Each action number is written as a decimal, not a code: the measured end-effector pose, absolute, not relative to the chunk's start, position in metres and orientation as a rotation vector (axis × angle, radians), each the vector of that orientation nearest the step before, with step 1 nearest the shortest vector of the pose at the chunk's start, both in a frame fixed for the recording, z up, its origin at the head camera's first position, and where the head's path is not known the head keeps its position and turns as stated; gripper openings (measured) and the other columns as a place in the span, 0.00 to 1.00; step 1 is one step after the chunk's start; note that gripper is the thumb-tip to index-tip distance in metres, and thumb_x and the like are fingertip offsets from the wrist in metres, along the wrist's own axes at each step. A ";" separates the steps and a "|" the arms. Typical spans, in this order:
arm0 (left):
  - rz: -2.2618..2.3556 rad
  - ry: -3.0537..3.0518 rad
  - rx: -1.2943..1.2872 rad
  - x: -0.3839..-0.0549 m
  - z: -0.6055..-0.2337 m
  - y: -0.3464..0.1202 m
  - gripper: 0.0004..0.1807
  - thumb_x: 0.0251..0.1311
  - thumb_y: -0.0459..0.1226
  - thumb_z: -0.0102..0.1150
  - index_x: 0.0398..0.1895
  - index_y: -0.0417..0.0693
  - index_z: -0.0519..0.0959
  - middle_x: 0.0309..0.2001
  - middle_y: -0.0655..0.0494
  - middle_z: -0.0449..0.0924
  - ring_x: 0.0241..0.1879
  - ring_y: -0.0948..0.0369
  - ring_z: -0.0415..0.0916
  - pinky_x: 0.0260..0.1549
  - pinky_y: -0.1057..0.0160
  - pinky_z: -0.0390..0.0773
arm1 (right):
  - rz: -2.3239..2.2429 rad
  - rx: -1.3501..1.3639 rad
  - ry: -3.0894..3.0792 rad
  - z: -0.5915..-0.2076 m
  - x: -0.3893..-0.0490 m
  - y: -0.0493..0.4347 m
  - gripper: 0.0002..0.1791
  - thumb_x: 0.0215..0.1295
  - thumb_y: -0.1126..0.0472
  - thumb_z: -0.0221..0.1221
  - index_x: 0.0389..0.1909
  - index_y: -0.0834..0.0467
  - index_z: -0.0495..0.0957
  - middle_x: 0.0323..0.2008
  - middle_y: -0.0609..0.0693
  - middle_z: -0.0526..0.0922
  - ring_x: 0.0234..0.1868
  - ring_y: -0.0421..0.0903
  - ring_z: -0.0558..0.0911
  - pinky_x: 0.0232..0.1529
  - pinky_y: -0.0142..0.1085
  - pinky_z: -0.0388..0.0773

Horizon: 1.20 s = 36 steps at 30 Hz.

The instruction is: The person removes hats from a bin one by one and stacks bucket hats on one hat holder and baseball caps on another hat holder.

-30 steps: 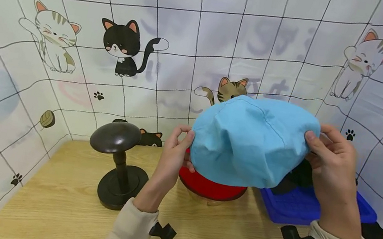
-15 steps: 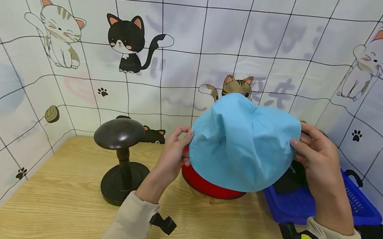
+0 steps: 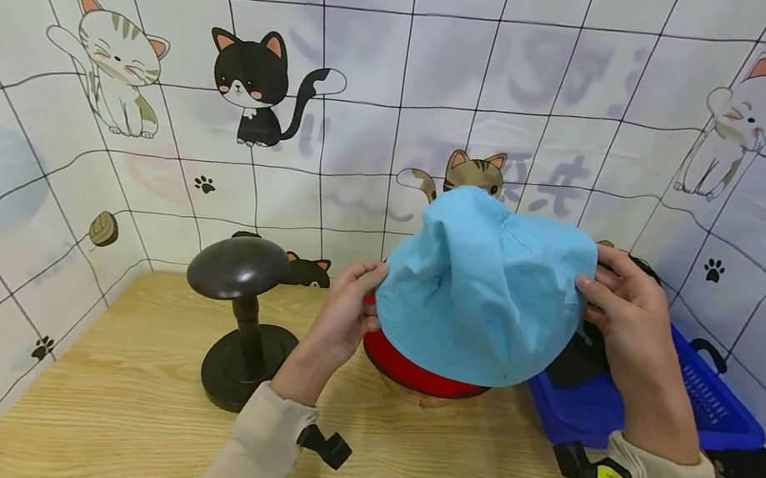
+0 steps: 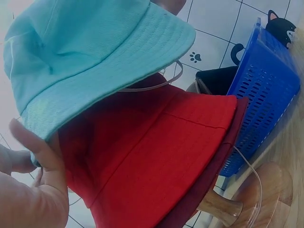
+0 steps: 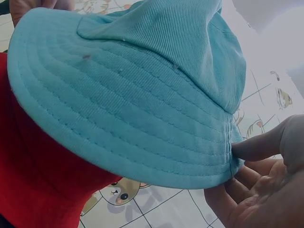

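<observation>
A light blue bucket hat (image 3: 483, 298) with a soft, creased crown is held up between both hands. My left hand (image 3: 343, 308) pinches its brim on the left, thumb on the near side. On the opposite side my right hand (image 3: 623, 326) pinches the brim between thumb and fingers. Stitched rows run round the brim in the right wrist view. Just below and behind it is a red bucket hat (image 4: 156, 156), with a darker red brim layered under it, on a wooden stand (image 4: 221, 209). In the head view the blue hat hides most of the red one.
A dark hat stand (image 3: 245, 334) with a rounded top stands bare to the left on the wooden table (image 3: 118, 414). A blue plastic basket (image 3: 720, 405) holding dark items sits at the right. A cat-patterned wall covering (image 3: 370, 42) encloses the back and sides.
The blue hat's right side has come leftward with my right hand, and its crown has bunched up more. My left hand keeps its grip on the brim. The head view has shifted slightly.
</observation>
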<state>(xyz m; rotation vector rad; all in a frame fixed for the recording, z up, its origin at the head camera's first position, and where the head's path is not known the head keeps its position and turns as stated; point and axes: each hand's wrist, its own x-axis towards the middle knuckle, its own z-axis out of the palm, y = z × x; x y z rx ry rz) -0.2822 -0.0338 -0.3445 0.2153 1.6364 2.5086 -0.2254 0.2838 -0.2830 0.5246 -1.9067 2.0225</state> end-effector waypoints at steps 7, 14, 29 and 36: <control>2.528 1.585 0.180 -0.283 -0.346 -0.037 0.06 0.77 0.41 0.52 0.42 0.50 0.76 0.38 0.55 0.80 0.24 0.62 0.80 0.24 0.68 0.78 | 2.011 0.528 -1.921 -0.283 -0.225 0.281 0.16 0.76 0.66 0.57 0.62 0.54 0.74 0.47 0.39 0.89 0.42 0.35 0.87 0.39 0.26 0.83; 2.599 1.469 0.175 -0.281 -0.345 -0.038 0.10 0.71 0.38 0.49 0.50 0.46 0.76 0.43 0.54 0.83 0.29 0.63 0.85 0.33 0.66 0.85 | 2.002 0.538 -1.916 -0.282 -0.226 0.277 0.17 0.76 0.67 0.57 0.62 0.55 0.74 0.48 0.40 0.89 0.44 0.35 0.87 0.40 0.26 0.84; 2.633 1.446 0.255 -0.282 -0.344 -0.038 0.15 0.74 0.33 0.53 0.60 0.41 0.75 0.47 0.53 0.81 0.33 0.60 0.86 0.39 0.63 0.86 | 1.997 0.506 -1.952 -0.283 -0.226 0.279 0.17 0.77 0.67 0.56 0.62 0.53 0.73 0.48 0.38 0.89 0.45 0.35 0.87 0.41 0.26 0.83; 2.588 1.487 0.263 -0.282 -0.344 -0.034 0.18 0.74 0.35 0.57 0.64 0.45 0.72 0.41 0.54 0.82 0.27 0.63 0.84 0.30 0.69 0.84 | 2.004 0.465 -1.974 -0.283 -0.225 0.280 0.17 0.77 0.65 0.56 0.63 0.52 0.72 0.48 0.36 0.88 0.46 0.35 0.86 0.40 0.27 0.83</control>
